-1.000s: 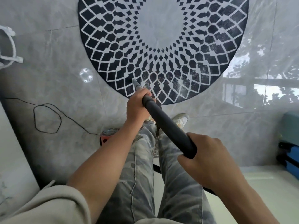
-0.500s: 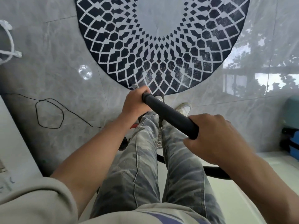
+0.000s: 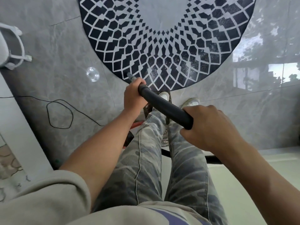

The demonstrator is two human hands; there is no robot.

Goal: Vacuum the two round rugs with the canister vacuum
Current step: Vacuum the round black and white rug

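Observation:
A round black-and-white patterned rug [image 3: 164, 46] lies on the grey tiled floor ahead of my feet. I hold the vacuum's black hose handle [image 3: 164, 106] with both hands. My left hand [image 3: 134, 95] grips its front end, where a grey wand tip [image 3: 130, 77] pokes out over the rug's near edge. My right hand [image 3: 209, 125] grips the rear of the handle. The black hose [image 3: 212, 159] runs off behind my right arm. A red part of the canister [image 3: 136, 125] shows behind my left leg; the floor nozzle is hidden.
A thin black cord [image 3: 60, 114] loops on the floor at the left. A white wire-frame object [image 3: 14, 46] stands at the far left beside a white wall edge [image 3: 21, 127]. A pale raised step [image 3: 243, 184] lies at the lower right.
The handle and both hands have swung up and to the left; the wand tip now lies over the rug's near left edge. My feet stand closer to the rug.

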